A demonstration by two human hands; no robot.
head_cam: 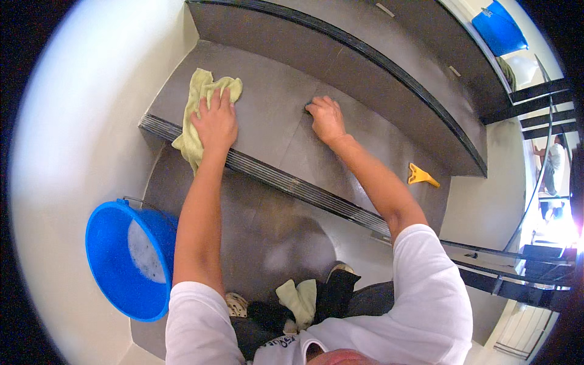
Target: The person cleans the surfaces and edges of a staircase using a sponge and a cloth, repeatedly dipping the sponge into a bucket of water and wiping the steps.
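A pale yellow-green cloth [195, 98] lies across the grey tiled stair tread [273, 130] and hangs over its ribbed black nosing [292, 182]. My left hand [215, 121] rests flat on this cloth, fingers somewhat spread. Farther right on the same tread, my right hand [326, 119] is curled around a small dark blue thing [308, 106]. Most of that thing is hidden under the fingers, so its kind cannot be told. To the right of my right forearm lies a yellow plastic scraper [422, 175].
Left of my left arm stands a blue bucket [98, 264] with foamy water inside. Another cloth [299, 299] is by my legs. Higher steps [388, 73] rise ahead, with a second blue bucket [500, 29] above. Black railings [506, 262] run along the right; a person [554, 169] appears beyond.
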